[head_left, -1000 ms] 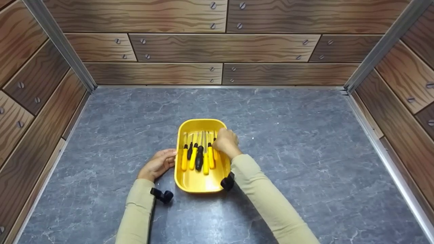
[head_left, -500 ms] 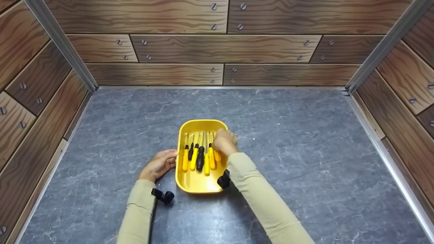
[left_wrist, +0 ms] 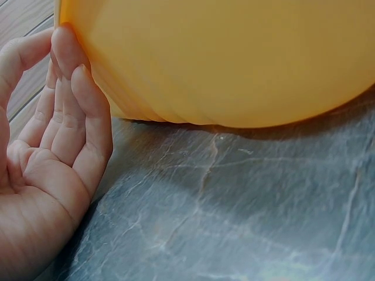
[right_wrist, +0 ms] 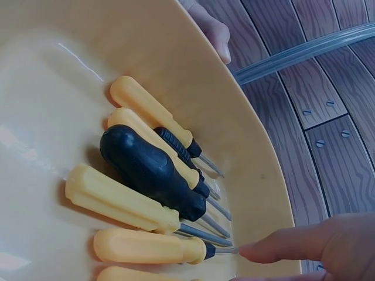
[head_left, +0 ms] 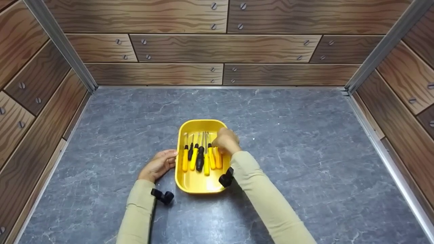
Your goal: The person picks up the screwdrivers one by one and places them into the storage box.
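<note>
A yellow tray (head_left: 200, 184) stands on the grey marbled surface, holding several screwdrivers side by side, handles toward me. Most handles are yellow or orange; a thick black-handled screwdriver (head_left: 200, 161) and a small black one (head_left: 190, 152) lie among them. My left hand (head_left: 158, 165) touches the tray's left outer side with its fingertips. Over the right rim my right hand (head_left: 226, 140) reaches in, fingers curled down at the shaft end of an orange-handled screwdriver (head_left: 218, 161) at the right of the row. The right wrist view shows one fingertip beside a screwdriver's shaft; the grip is mostly hidden.
Wood-patterned walls (head_left: 223, 49) enclose the surface at the back and both sides, with metal strips (head_left: 390, 159) along the edges. A black wrist camera (head_left: 162, 196) sits by each sleeve; the right one (head_left: 226, 178) overhangs the tray's right rim.
My right hand has shifted slightly inside the tray, to the left and then back right. The orange handle beneath it shows more now. The left hand stays at the tray's side.
</note>
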Tool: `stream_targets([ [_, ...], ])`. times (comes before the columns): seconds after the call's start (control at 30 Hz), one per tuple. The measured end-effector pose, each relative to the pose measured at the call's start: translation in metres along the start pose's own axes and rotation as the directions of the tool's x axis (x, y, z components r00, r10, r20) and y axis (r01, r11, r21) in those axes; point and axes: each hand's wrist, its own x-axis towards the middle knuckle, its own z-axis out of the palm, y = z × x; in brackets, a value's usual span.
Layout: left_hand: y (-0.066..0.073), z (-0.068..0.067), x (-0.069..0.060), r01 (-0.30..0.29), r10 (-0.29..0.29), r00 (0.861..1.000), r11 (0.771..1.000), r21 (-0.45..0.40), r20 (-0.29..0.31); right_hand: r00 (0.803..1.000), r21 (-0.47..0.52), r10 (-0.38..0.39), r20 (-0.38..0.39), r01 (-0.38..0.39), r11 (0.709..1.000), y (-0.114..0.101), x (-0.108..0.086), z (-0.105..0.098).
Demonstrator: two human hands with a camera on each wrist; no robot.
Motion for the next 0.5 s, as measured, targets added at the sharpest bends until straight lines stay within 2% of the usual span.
stream_targets([
  [0.23,-0.001,0.0007,0.0001,-0.007,0.007,1.0,1.0,-0.002,0.019,1.0,0.11,0.0,0.012,-0.001,0.994,0.0039,-0.002,-0.0012],
  [0.5,0.0015,0.0004,-0.0003,-0.017,0.017,1.0,1.0,0.006,0.022,0.998,0.276,0.0,0.058,-0.016,0.961,0.0072,0.001,-0.0049],
])
